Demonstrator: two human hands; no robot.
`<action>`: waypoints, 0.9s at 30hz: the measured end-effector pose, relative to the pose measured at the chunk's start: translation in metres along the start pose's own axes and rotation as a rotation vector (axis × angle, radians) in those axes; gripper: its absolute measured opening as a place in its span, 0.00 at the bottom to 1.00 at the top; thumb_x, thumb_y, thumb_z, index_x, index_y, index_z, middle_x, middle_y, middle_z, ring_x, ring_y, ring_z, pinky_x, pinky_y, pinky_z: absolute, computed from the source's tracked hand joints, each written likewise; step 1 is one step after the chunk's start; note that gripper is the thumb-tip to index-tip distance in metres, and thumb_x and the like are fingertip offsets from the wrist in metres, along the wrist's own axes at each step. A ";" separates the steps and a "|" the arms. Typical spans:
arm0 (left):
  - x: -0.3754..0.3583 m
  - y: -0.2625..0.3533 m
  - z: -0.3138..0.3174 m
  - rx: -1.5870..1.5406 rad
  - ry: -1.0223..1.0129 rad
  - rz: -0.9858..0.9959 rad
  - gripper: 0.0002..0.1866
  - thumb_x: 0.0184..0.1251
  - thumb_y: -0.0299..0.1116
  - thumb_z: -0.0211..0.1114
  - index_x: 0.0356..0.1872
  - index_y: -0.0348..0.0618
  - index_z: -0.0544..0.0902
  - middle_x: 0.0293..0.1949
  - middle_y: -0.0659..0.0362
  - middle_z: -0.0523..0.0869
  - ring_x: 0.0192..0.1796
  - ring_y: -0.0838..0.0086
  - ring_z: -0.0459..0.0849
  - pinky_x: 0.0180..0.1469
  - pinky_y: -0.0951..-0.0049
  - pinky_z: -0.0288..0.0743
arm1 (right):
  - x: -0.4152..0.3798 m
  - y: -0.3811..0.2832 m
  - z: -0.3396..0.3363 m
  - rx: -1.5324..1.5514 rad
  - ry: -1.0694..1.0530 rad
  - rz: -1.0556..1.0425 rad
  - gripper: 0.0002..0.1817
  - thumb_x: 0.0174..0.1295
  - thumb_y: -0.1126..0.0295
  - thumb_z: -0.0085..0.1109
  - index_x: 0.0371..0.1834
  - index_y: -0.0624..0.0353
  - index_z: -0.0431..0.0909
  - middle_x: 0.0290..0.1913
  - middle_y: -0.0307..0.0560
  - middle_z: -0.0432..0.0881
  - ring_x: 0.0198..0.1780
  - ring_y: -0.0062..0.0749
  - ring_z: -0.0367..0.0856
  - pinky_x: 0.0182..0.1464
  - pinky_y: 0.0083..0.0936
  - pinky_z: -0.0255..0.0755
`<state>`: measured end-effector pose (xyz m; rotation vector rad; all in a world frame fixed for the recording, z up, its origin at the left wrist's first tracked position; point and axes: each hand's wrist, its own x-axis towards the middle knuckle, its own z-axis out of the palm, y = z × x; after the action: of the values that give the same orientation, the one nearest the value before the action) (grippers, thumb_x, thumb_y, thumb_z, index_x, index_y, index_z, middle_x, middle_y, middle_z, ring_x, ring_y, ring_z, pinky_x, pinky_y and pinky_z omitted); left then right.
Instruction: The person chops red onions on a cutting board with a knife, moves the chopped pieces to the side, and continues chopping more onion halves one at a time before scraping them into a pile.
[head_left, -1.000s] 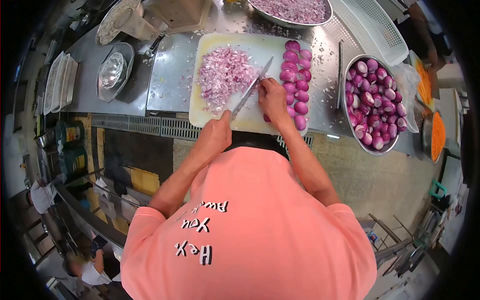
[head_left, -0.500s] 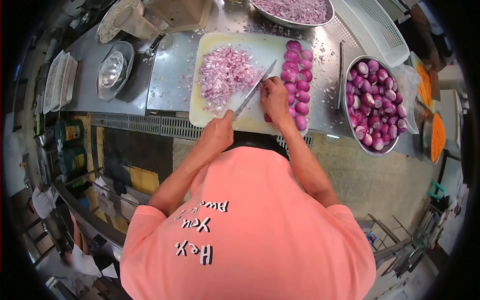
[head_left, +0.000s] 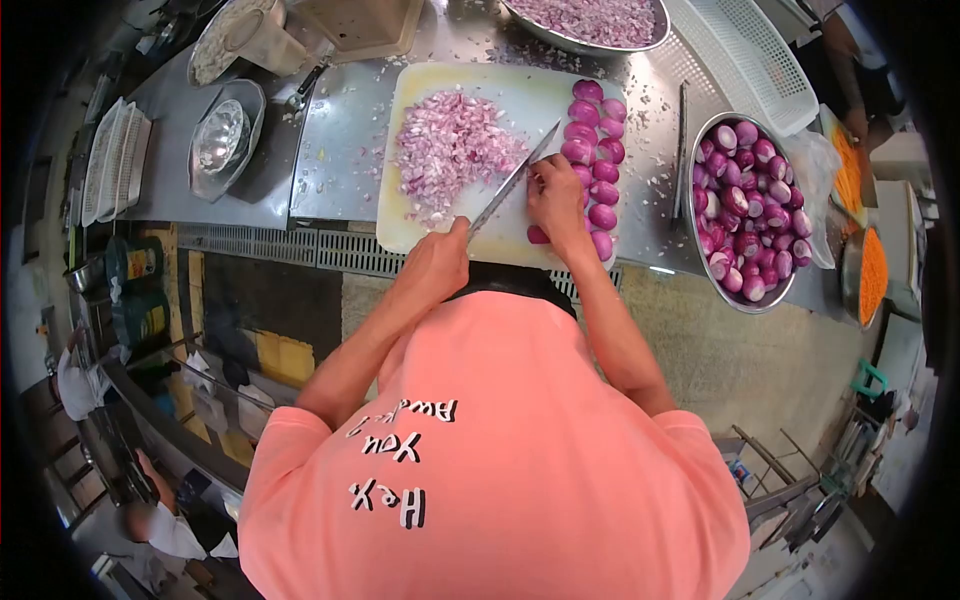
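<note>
On the white rectangular cutting board [head_left: 535, 92], the long straight steel knife [head_left: 512, 182] slanted from near left to far right, its blade between the loose heap of pale pink diced onion [head_left: 450, 150] and the right hand [head_left: 557, 200]. The left hand [head_left: 440, 255] had its fingers wrapped firmly around the handle. The right hand's fingers were bent and bunched just beside the blade; whether they gripped anything could not be told, since what lay under them was hidden. Good work here called for fingertips tucked back, knuckles guiding the blade, and short even strokes. Just right of that hand, glossy purple onion pieces [head_left: 603, 190] stood in two rows. Farther right on the shiny steel table [head_left: 340, 150] sat a round metal bowl [head_left: 691, 200] full of purple-and-white onions [head_left: 755, 200]; a wide metal basin [head_left: 585, 46] of diced onion stood at the far side. Compared with a second earlier, knife and right hand had shifted slightly right across the board, while the rows looked unchanged.
</note>
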<state>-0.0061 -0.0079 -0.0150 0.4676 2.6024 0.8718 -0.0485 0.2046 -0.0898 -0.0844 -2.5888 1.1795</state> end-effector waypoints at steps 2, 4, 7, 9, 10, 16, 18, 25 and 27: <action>0.014 -0.020 0.015 0.034 0.116 0.138 0.06 0.61 0.20 0.55 0.38 0.30 0.70 0.20 0.35 0.77 0.27 0.37 0.79 0.29 0.43 0.69 | 0.001 -0.001 -0.012 0.001 -0.018 -0.006 0.06 0.53 0.80 0.59 0.34 0.65 0.82 0.37 0.55 0.80 0.39 0.54 0.81 0.42 0.42 0.75; 0.017 -0.012 -0.001 0.017 0.071 0.089 0.07 0.62 0.22 0.55 0.40 0.31 0.70 0.21 0.36 0.78 0.30 0.37 0.79 0.32 0.44 0.69 | -0.002 0.002 -0.025 0.001 -0.037 -0.003 0.06 0.53 0.80 0.60 0.34 0.65 0.82 0.37 0.54 0.80 0.39 0.53 0.81 0.42 0.42 0.75; 0.012 0.009 -0.020 -0.026 0.017 -0.033 0.09 0.65 0.25 0.56 0.43 0.33 0.70 0.25 0.36 0.79 0.35 0.37 0.79 0.35 0.45 0.68 | -0.008 0.004 -0.049 -0.017 -0.083 -0.046 0.06 0.52 0.79 0.61 0.33 0.64 0.82 0.35 0.52 0.81 0.38 0.52 0.82 0.41 0.41 0.75; 0.007 0.013 -0.019 -0.072 0.005 -0.028 0.08 0.66 0.26 0.55 0.42 0.33 0.70 0.26 0.36 0.80 0.34 0.39 0.80 0.35 0.50 0.70 | -0.017 -0.005 -0.069 -0.085 -0.268 -0.040 0.06 0.51 0.77 0.62 0.33 0.63 0.83 0.36 0.52 0.81 0.37 0.51 0.82 0.41 0.40 0.75; 0.007 0.006 -0.012 -0.077 0.007 -0.032 0.08 0.66 0.26 0.55 0.42 0.33 0.70 0.26 0.36 0.80 0.34 0.39 0.80 0.35 0.50 0.70 | -0.022 -0.007 -0.074 -0.117 -0.324 -0.064 0.08 0.49 0.77 0.64 0.34 0.61 0.83 0.37 0.50 0.82 0.39 0.48 0.81 0.42 0.39 0.75; 0.016 -0.051 -0.015 -0.321 0.002 -0.139 0.20 0.67 0.28 0.58 0.59 0.34 0.73 0.29 0.38 0.82 0.32 0.42 0.81 0.36 0.57 0.75 | -0.050 -0.017 -0.065 -0.218 -0.355 -0.196 0.09 0.47 0.78 0.64 0.34 0.60 0.83 0.37 0.46 0.83 0.44 0.45 0.79 0.43 0.39 0.75; 0.014 -0.047 -0.024 -0.201 0.080 -0.127 0.20 0.66 0.29 0.58 0.58 0.34 0.73 0.28 0.38 0.83 0.32 0.41 0.82 0.36 0.56 0.76 | -0.051 -0.016 -0.054 -0.211 -0.308 -0.212 0.08 0.47 0.79 0.64 0.33 0.60 0.83 0.38 0.46 0.83 0.43 0.46 0.79 0.43 0.39 0.75; 0.001 -0.014 -0.012 0.069 0.143 -0.015 0.12 0.61 0.22 0.54 0.46 0.30 0.72 0.21 0.35 0.79 0.29 0.37 0.81 0.33 0.43 0.73 | -0.022 -0.027 -0.007 -0.060 -0.211 -0.115 0.07 0.52 0.78 0.61 0.35 0.63 0.81 0.36 0.54 0.79 0.40 0.53 0.80 0.41 0.44 0.74; 0.004 -0.013 -0.015 0.066 0.121 0.051 0.13 0.59 0.20 0.54 0.46 0.29 0.72 0.20 0.35 0.79 0.28 0.37 0.81 0.32 0.43 0.73 | -0.003 -0.034 0.003 -0.050 -0.152 -0.112 0.07 0.53 0.77 0.60 0.36 0.63 0.80 0.36 0.54 0.79 0.40 0.53 0.80 0.42 0.45 0.74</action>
<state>-0.0190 -0.0236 -0.0134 0.5158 2.7477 0.8580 -0.0445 0.1795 -0.0672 0.1430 -2.7145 1.1213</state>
